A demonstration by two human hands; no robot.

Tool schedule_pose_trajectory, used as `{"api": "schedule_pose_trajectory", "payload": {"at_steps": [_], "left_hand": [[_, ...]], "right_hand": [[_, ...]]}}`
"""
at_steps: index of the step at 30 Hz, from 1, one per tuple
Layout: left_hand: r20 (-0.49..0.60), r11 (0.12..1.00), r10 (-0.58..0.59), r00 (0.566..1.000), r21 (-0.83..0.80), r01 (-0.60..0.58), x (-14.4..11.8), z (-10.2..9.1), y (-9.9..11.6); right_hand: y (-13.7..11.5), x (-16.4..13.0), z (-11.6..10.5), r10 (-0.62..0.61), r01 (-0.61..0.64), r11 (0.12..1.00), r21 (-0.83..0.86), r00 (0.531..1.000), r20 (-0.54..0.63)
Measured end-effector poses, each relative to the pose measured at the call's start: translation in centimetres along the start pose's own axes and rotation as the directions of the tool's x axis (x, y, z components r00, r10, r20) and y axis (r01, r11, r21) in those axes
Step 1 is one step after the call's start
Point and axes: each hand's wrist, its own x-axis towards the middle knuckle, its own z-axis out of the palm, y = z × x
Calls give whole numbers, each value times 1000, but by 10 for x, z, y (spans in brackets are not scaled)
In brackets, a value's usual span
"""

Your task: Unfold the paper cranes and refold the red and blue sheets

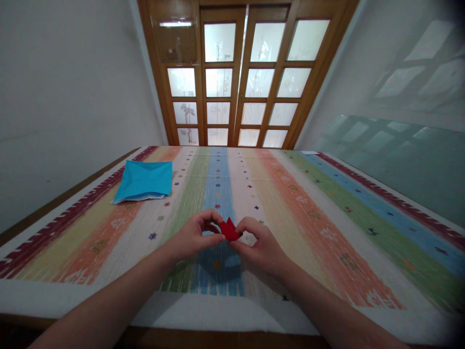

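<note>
A small folded piece of red paper (229,230) with a pointed top is held up over the blue stripe of the tablecloth. My left hand (198,234) pinches its left side between thumb and fingers. On the other side, my right hand (259,242) grips the right edge and lower corner the same way. The fingertips cover the paper's side edges. Both hands are close together, a little above the cloth.
A stack of blue paper sheets (147,179), white on the underside, lies at the left of the table. The striped tablecloth (301,242) covers the table. Wood-framed glass doors (240,72) stand beyond the far edge, and a glass panel (392,165) leans by the right wall.
</note>
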Motion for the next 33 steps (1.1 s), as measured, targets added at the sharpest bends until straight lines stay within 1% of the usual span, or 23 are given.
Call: {"api": "schedule_pose_trajectory", "payload": {"at_steps": [2,4,6,8,9,11,13,15,16,19,21,22,24,28,33], "left_hand": [[9,973,134,991,189,-133,-1,1,7],[45,888,273,961,372,-270,-3,3,14],[90,782,385,919,497,-376,-6,5,18],[124,704,451,884,559,-438,-8,7,20],[133,681,463,876,580,-448,-9,8,20],[147,651,461,875,615,-446,-10,8,20],[162,631,437,885,646,-430,-11,8,19],[187,605,422,887,671,-429,-11,7,18],[200,591,414,888,683,-430,-11,6,18],[244,541,389,889,720,-434,-13,6,16],[251,522,366,896,742,-420,-14,6,14],[240,523,357,903,749,-406,-15,6,13],[204,555,341,918,744,-371,-16,8,13],[107,671,325,940,674,-308,-14,15,11],[-50,811,278,959,547,-207,-9,22,5]], "right_hand": [[2,2,-4,-183,178,978,-109,983,-31],[2,5,-8,-343,323,917,-235,938,-47],[1,7,-12,-447,408,851,-330,893,-48],[-3,8,-16,-494,449,812,-373,869,-32],[-5,7,-17,-496,454,807,-378,868,-16],[-7,6,-19,-477,446,816,-368,879,9],[-9,5,-20,-454,422,834,-354,891,-6],[-8,3,-19,-453,410,833,-371,891,-34],[-8,3,-19,-463,412,820,-397,886,-38],[-7,3,-18,-497,439,764,-472,868,3],[-8,4,-17,-504,445,748,-493,864,16],[-8,4,-17,-502,440,747,-499,865,12],[-10,4,-17,-495,424,751,-506,869,-7],[-12,3,-13,-474,390,788,-476,878,-64],[-11,2,-9,-389,318,858,-404,916,-104]]}}
